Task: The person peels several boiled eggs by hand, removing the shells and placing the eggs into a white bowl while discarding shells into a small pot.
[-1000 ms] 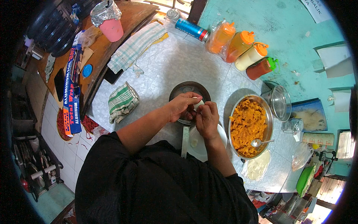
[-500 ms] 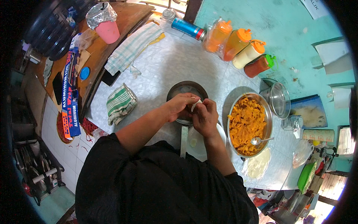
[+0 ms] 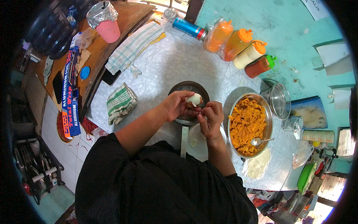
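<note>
Held in my left hand (image 3: 173,106) is a boiled egg (image 3: 194,99), white where it is peeled, with brown shell left on its lower part. My left fingers are closed round it, above a dark saucepan (image 3: 200,90) whose handle points toward me. My right hand (image 3: 212,118) is beside the egg at its right, thumb and fingertips pinched together. Whatever is in that pinch is too small to make out. Below my hands sits a white plate (image 3: 199,151) with a pale piece on it, partly covered by my right forearm. The saucepan's contents are mostly hidden by my hands.
On the right stands a metal bowl (image 3: 269,128) of orange mash with a spoon (image 3: 257,141). Squeeze bottles (image 3: 250,55) line the wall. A folded striped cloth (image 3: 122,102) lies left; a foil box (image 3: 69,91) rests on the wooden table (image 3: 97,56).
My left hand has turned the egg upward, so its white top now shows. My right hand has drawn away from it, slightly right and toward me.
</note>
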A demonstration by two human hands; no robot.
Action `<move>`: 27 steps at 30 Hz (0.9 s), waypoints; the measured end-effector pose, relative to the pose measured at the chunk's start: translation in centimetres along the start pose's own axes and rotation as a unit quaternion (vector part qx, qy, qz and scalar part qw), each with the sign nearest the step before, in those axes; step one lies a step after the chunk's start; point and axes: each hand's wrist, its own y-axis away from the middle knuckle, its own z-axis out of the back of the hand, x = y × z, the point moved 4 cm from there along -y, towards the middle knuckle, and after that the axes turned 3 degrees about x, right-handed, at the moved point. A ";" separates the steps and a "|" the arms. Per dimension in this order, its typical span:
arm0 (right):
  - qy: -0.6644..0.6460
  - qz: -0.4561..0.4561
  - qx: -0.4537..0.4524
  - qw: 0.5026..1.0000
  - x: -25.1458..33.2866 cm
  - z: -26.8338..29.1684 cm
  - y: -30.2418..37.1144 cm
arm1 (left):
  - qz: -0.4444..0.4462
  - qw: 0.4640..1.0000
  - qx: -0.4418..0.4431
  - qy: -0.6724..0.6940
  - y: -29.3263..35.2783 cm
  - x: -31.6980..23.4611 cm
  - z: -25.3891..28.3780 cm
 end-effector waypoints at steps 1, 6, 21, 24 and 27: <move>0.013 0.000 0.017 1.000 -0.2 -0.1 0.1 | 0.000 1.000 0.000 0.000 -0.1 0.1 0.0; 0.021 -0.030 -0.013 0.999 -0.5 -1.5 0.5 | -0.015 0.998 -0.034 -0.049 -0.5 0.3 0.6; 0.049 0.014 0.010 0.999 0.1 -2.3 0.1 | 0.012 0.995 -0.051 -0.082 -0.6 0.8 0.8; 0.013 0.022 0.017 1.000 -0.1 -1.7 0.4 | 0.038 0.999 -0.024 -0.020 -0.5 0.7 0.7; -0.037 -0.068 -0.012 0.997 -1.4 -1.4 1.1 | 0.031 0.998 -0.048 -0.041 -0.3 0.5 0.3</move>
